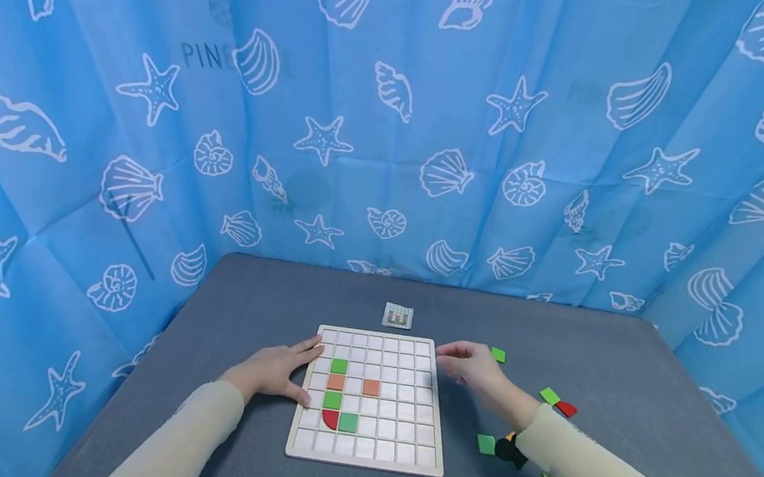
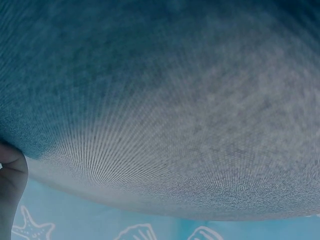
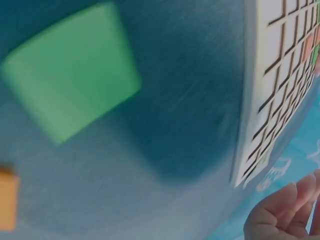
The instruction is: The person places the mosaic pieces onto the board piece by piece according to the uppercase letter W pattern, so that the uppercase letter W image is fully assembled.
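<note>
A white grid board with a pale wooden frame lies on the table. Along its left columns sit green tiles, including one near the top, two orange tiles and a red quarter-circle tile. My left hand rests at the board's left edge, fingers spread. In the left wrist view only part of that hand shows. My right hand is at the upper right edge, fingers loosely bent with the tips right by the frame. No tile shows between the right fingers in the right wrist view.
A small patterned card lies behind the board. Right of the board are loose tiles: a green one, a red one, a darker green one and others partly behind the right sleeve. A blue shell-print curtain surrounds the table.
</note>
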The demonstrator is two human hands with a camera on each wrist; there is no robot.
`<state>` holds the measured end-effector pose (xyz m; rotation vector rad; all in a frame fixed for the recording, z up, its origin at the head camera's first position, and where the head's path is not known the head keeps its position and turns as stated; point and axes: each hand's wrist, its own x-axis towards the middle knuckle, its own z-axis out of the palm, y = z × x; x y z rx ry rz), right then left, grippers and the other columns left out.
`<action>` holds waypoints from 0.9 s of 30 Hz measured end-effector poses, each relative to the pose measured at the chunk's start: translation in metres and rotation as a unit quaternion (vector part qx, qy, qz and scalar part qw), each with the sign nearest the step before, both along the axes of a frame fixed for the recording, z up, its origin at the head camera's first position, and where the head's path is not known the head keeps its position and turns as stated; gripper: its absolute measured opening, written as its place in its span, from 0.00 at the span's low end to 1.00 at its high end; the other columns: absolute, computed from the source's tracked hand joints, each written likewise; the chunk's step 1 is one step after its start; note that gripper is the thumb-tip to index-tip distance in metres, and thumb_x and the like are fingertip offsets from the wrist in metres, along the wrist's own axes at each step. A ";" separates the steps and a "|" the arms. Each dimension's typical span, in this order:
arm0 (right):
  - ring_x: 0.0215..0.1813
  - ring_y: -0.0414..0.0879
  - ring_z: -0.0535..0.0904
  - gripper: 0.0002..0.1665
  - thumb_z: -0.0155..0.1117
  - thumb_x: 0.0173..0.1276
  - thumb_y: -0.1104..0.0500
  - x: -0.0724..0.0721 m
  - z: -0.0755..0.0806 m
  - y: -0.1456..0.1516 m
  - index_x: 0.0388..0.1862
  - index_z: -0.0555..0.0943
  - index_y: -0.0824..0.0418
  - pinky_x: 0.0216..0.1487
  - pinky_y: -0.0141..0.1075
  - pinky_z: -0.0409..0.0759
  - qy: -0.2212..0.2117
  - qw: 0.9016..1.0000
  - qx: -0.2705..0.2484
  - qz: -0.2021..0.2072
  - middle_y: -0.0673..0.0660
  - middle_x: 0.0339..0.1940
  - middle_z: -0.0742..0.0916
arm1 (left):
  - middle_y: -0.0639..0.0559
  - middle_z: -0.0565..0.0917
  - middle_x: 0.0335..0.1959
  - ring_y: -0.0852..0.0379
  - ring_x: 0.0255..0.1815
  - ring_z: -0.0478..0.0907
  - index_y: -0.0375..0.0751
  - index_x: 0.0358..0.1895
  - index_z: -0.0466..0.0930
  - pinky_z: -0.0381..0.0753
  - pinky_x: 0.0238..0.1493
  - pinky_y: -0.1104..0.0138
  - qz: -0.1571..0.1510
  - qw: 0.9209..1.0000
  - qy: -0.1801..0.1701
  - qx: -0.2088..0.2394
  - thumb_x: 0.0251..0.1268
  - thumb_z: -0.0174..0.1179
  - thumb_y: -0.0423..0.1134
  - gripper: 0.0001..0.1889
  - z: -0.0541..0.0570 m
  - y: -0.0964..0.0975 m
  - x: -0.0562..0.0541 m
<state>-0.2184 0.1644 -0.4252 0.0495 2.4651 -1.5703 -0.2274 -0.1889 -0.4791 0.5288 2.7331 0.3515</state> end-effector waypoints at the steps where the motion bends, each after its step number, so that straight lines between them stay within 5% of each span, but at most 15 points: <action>1: 0.40 0.54 0.77 0.15 0.61 0.70 0.64 0.000 0.001 0.005 0.52 0.80 0.72 0.38 0.44 0.74 0.003 1.000 0.001 -0.001 0.56 0.38 0.84 | 0.59 0.51 0.78 0.40 0.71 0.62 0.55 0.77 0.55 0.64 0.63 0.46 0.001 1.000 0.000 0.000 0.45 0.67 0.70 0.54 -0.001 0.000 0.000; 10: 0.54 0.59 0.77 0.22 0.61 0.72 0.61 -0.014 0.000 0.052 0.58 0.76 0.74 0.57 0.56 0.72 0.055 0.998 0.013 0.025 0.67 0.54 0.81 | 0.57 0.51 0.79 0.40 0.71 0.61 0.53 0.77 0.55 0.64 0.63 0.46 -0.007 1.000 -0.002 0.007 0.45 0.67 0.70 0.55 -0.001 -0.002 -0.001; 22: 0.60 0.65 0.72 0.32 0.62 0.72 0.55 -0.033 -0.010 0.108 0.67 0.70 0.72 0.56 0.57 0.72 0.064 0.992 0.080 0.071 0.74 0.66 0.71 | 0.59 0.51 0.78 0.41 0.71 0.62 0.55 0.77 0.55 0.64 0.63 0.47 0.002 1.000 -0.005 0.000 0.45 0.67 0.70 0.55 0.000 -0.001 -0.001; 27: 0.60 0.70 0.70 0.33 0.62 0.71 0.57 -0.038 -0.016 0.125 0.68 0.67 0.74 0.54 0.57 0.74 0.060 0.986 0.116 0.100 0.78 0.63 0.71 | 0.59 0.51 0.78 0.41 0.71 0.62 0.55 0.77 0.55 0.65 0.63 0.47 0.002 1.000 -0.005 0.000 0.45 0.67 0.70 0.55 0.000 -0.001 -0.001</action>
